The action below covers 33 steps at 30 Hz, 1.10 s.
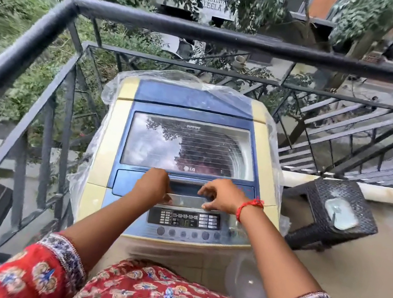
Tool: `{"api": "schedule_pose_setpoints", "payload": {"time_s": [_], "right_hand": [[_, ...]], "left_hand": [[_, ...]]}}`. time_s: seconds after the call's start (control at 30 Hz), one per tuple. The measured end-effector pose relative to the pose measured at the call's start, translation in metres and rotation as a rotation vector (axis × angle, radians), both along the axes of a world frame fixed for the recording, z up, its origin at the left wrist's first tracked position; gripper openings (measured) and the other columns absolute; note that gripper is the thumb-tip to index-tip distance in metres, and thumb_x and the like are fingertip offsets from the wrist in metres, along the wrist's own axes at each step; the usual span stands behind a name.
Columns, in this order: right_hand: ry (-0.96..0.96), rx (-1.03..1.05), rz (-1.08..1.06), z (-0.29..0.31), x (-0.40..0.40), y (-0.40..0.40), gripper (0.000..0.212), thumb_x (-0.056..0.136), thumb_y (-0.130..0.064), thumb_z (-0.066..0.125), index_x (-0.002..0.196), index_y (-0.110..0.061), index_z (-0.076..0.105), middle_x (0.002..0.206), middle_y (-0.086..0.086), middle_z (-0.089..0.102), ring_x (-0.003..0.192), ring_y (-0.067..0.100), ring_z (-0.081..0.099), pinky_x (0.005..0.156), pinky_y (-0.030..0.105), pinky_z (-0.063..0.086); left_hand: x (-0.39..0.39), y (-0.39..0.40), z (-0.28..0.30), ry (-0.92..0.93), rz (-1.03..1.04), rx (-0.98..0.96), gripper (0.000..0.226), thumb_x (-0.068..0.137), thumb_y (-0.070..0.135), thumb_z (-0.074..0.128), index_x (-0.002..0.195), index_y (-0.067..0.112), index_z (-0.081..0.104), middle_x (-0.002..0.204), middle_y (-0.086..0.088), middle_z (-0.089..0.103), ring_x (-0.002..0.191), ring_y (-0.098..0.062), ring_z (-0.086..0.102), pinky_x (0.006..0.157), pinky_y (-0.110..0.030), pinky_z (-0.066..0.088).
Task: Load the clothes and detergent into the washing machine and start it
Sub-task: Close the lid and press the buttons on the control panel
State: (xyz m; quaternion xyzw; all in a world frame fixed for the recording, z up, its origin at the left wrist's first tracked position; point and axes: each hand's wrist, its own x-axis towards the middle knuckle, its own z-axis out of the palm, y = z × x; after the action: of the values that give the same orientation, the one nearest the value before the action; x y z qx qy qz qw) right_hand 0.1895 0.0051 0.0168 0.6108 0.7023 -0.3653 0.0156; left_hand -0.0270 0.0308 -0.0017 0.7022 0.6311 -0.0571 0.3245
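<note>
A top-loading washing machine (108, 149), cream and blue, stands on a balcony with clear plastic draped over its sides. Its glass lid (190, 147) lies flat and closed, reflecting sky and trees. Both hands rest at the lid's silver front handle (187, 201). My left hand (155, 185) curls its fingers over the handle's left end. My right hand (221, 196), with a red thread on the wrist, hooks its fingers on the right end. The control panel (184, 219) with lit display and a row of round buttons lies just below the hands. No clothes or detergent are in view.
A black metal railing (61, 28) runs close along the left and behind the machine. A dark wicker stool (323, 197) with a pale object (341, 212) on top stands to the right on the beige tiled floor (351, 276).
</note>
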Motion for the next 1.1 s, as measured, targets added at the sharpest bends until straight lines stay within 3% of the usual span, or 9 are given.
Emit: {"api": "schedule_pose_setpoints", "payload": {"time_s": [0.1,0.2,0.33,0.53,0.7,0.87,0.97,1.1], "right_hand": [[0.159,0.091,-0.114,0.0,0.027,-0.019,0.03,0.074,-0.014,0.084,0.102,-0.018,0.074,0.093,-0.009,0.061,0.085,0.009,0.062,0.08,0.02,0.054],[0.07,0.159,-0.223,-0.001,0.06,-0.028,0.025,0.067,-0.017,0.088,0.088,-0.017,0.074,0.082,-0.008,0.056,0.07,0.001,0.055,0.063,0.005,0.041],[-0.021,-0.012,-0.221,-0.007,0.089,-0.038,0.027,0.063,-0.012,0.09,0.083,-0.012,0.071,0.074,-0.001,0.063,0.068,0.012,0.057,0.054,0.012,0.042],[-0.046,-0.065,-0.168,-0.007,0.09,-0.029,0.033,0.059,-0.012,0.093,0.078,-0.015,0.066,0.067,-0.007,0.06,0.067,0.012,0.056,0.062,0.02,0.046],[-0.038,-0.096,-0.167,-0.007,0.092,-0.031,0.035,0.057,-0.011,0.093,0.076,-0.016,0.064,0.068,-0.006,0.059,0.065,0.011,0.054,0.055,0.015,0.043],[-0.044,-0.081,-0.213,-0.01,0.091,-0.033,0.035,0.056,-0.01,0.094,0.074,-0.017,0.064,0.068,-0.005,0.059,0.063,0.009,0.053,0.054,0.014,0.042],[-0.053,-0.083,-0.205,-0.01,0.09,-0.031,0.038,0.053,-0.012,0.095,0.067,-0.021,0.061,0.067,-0.006,0.06,0.065,0.011,0.054,0.059,0.018,0.045],[-0.075,-0.085,-0.208,-0.006,0.085,-0.032,0.04,0.054,-0.012,0.095,0.066,-0.021,0.058,0.065,-0.008,0.057,0.062,0.01,0.052,0.053,0.015,0.041]], "left_hand": [[-0.001,-0.009,-0.006,-0.072,0.125,0.003,0.02,0.067,0.012,0.084,0.063,0.008,0.065,0.07,-0.008,0.072,0.074,-0.022,0.072,0.072,-0.038,0.059],[0.0,-0.018,-0.011,-0.131,0.243,0.022,0.013,0.075,0.0,0.07,0.064,0.005,0.066,0.065,-0.003,0.073,0.069,-0.02,0.073,0.072,-0.042,0.061],[0.008,-0.036,0.006,-0.032,0.236,0.15,0.004,0.08,0.012,0.07,0.08,0.012,0.074,0.076,0.0,0.075,0.079,-0.02,0.071,0.072,-0.03,0.056],[0.008,-0.053,0.002,-0.012,0.188,0.273,0.016,0.082,0.029,0.074,0.089,0.015,0.077,0.089,-0.015,0.073,0.086,-0.034,0.067,0.07,-0.032,0.049],[0.006,-0.062,-0.001,-0.043,0.177,0.311,0.019,0.086,0.034,0.071,0.097,0.019,0.077,0.096,-0.014,0.074,0.092,-0.034,0.067,0.076,-0.034,0.05],[0.004,-0.058,0.003,-0.02,0.115,0.299,0.024,0.088,0.034,0.067,0.107,0.022,0.075,0.1,-0.012,0.074,0.096,-0.032,0.065,0.073,-0.03,0.046],[-0.002,-0.052,0.002,-0.049,0.092,0.289,0.024,0.088,0.035,0.067,0.105,0.019,0.076,0.096,-0.013,0.074,0.092,-0.031,0.067,0.068,-0.027,0.042],[-0.004,-0.05,0.0,-0.063,0.059,0.273,0.025,0.088,0.036,0.067,0.102,0.017,0.076,0.094,-0.013,0.074,0.09,-0.031,0.067,0.07,-0.029,0.046]]}}
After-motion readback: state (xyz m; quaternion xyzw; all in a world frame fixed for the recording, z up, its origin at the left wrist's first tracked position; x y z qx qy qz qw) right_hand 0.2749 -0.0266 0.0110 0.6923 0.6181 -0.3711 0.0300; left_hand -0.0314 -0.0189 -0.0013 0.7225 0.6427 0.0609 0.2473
